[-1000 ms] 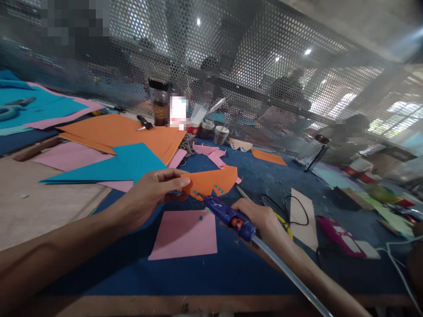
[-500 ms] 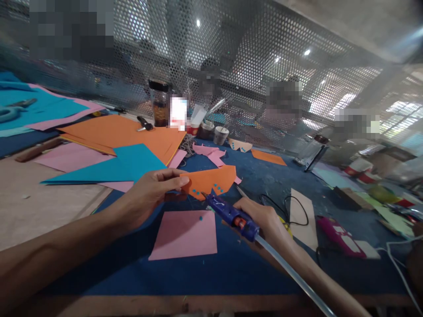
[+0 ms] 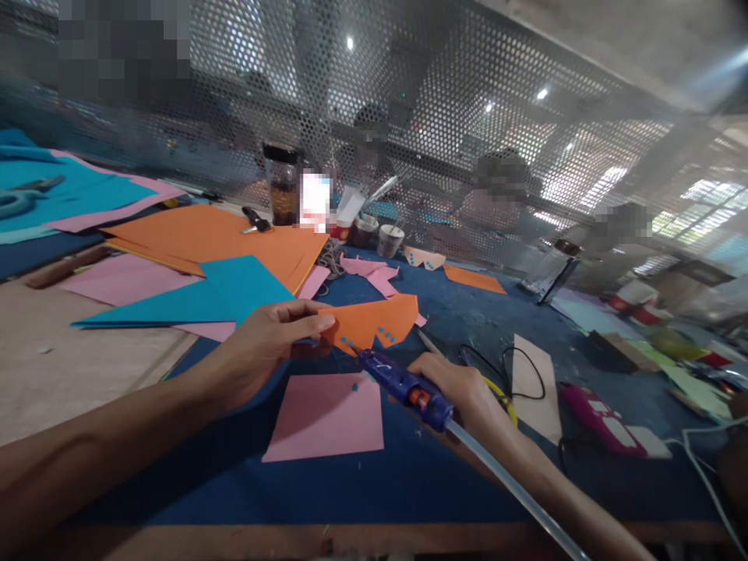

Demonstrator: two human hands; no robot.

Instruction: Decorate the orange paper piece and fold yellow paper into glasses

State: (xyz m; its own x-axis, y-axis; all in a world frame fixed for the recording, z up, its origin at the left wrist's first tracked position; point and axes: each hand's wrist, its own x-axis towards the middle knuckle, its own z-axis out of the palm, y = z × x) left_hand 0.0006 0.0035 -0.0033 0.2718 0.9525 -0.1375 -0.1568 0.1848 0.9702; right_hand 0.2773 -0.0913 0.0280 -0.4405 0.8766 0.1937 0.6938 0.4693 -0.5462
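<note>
My left hand (image 3: 266, 343) pinches the left end of an orange paper cutout (image 3: 377, 319) dotted with small blue spots, holding it just above the blue table mat (image 3: 409, 467). My right hand (image 3: 467, 393) grips a blue hot glue gun (image 3: 406, 386) with a clear glue stick trailing back from it. The gun's nozzle points at the lower edge of the orange cutout. A pink paper square (image 3: 327, 417) lies flat below both hands, with one blue dot on it.
Orange (image 3: 216, 234), teal (image 3: 210, 296) and pink sheets are piled at the left. A jar (image 3: 282, 183), small cups (image 3: 377, 232) and paper scraps stand by a perforated metal screen (image 3: 467, 117). Black cable (image 3: 502, 366), a magenta tool (image 3: 596, 413) and clutter lie at the right. People sit behind the screen.
The glue gun has shifted slightly, its nozzle staying close to the lower edge of the orange cutout. My left hand has kept its hold without moving.
</note>
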